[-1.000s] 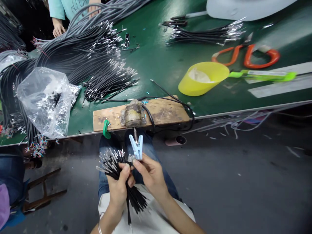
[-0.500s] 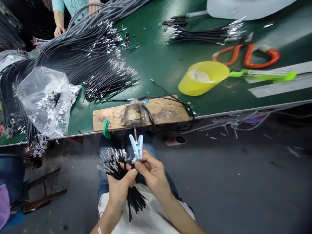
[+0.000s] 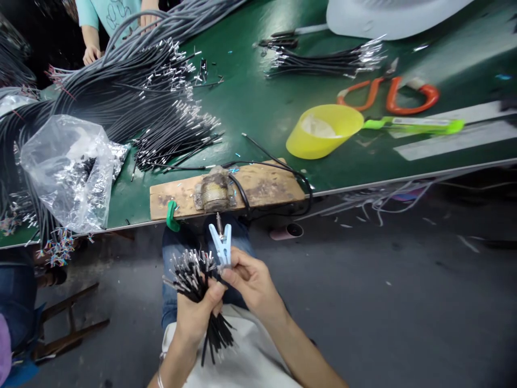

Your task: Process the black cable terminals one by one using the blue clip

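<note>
My left hand is closed around a bundle of short black cables, whose silver-coloured tips fan out above the thumb. Close beside it, my right hand pinches the end of one cable just under a light blue clothes peg. The peg sits on the metal shaft of a small, worn motor, its two legs pointing up toward the motor. My right fingertips partly hide the cable end and the lower part of the peg.
The motor is fixed on a wooden board at the edge of the green table, beside a green clamp. Black cables, a plastic bag, a yellow cup and orange-handled scissors lie there. Across it, a person's hand shows.
The view has shifted slightly, so table things appear further left. Both hands stay by the peg, the left still around the bundle; the right fingers have barely moved.
</note>
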The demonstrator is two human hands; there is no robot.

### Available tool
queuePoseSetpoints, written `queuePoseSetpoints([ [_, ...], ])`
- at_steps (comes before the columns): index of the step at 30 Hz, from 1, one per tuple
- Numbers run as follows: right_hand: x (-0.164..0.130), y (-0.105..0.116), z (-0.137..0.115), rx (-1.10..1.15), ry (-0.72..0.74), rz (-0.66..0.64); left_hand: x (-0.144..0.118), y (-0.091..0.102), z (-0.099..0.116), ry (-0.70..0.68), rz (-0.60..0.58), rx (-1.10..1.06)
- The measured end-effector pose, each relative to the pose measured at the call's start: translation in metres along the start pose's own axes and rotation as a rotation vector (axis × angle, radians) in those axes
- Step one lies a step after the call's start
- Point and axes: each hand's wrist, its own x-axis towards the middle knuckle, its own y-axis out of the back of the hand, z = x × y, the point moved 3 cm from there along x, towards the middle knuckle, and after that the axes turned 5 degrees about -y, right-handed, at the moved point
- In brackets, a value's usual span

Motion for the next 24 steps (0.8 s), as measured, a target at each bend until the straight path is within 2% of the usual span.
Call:
queuePoseSetpoints([
  [3, -0.004, 0.001, -0.009, -0.145, 0.166, 0.165, 0.000, -0.001, 0.000, -0.019, -0.002, 0.038],
  [5, -0.003, 0.001, -0.010, -0.128, 0.162, 0.104, 0.001, 0.000, 0.001, -0.025, -0.010, 0.038],
  [7, 0.002, 0.000, -0.005, 0.076, 0.000, -0.081, 0.002, 0.002, 0.004, -0.028, -0.023, 0.036],
  [10, 0.008, -0.001, 0.004, 0.416, -0.352, -0.312, 0.005, 0.004, 0.010, -0.074, -0.030, 0.057],
  [12, 0.012, 0.002, 0.008, 0.457, -0.516, -0.366, 0.007, 0.005, 0.012, -0.120, -0.018, 0.089],
  [14, 0.019, 0.008, 0.008, 0.404, -0.580, -0.352, 0.006, 0.007, 0.011, -0.144, 0.004, 0.115],
  [16, 0.029, 0.014, 0.004, 0.391, -0.555, -0.269, 0.004, 0.009, 0.007, -0.147, 0.062, 0.131],
  [19, 0.042, 0.016, -0.007, 0.469, -0.421, -0.116, -0.003, 0.013, 0.005, -0.177, 0.164, 0.161],
  [21, 0.048, 0.009, -0.013, 0.527, -0.369, -0.115, -0.006, 0.013, 0.008, -0.209, 0.203, 0.161],
  [24, 0.051, -0.008, -0.015, 0.627, -0.389, -0.154, -0.006, 0.010, 0.017, -0.253, 0.237, 0.142],
])
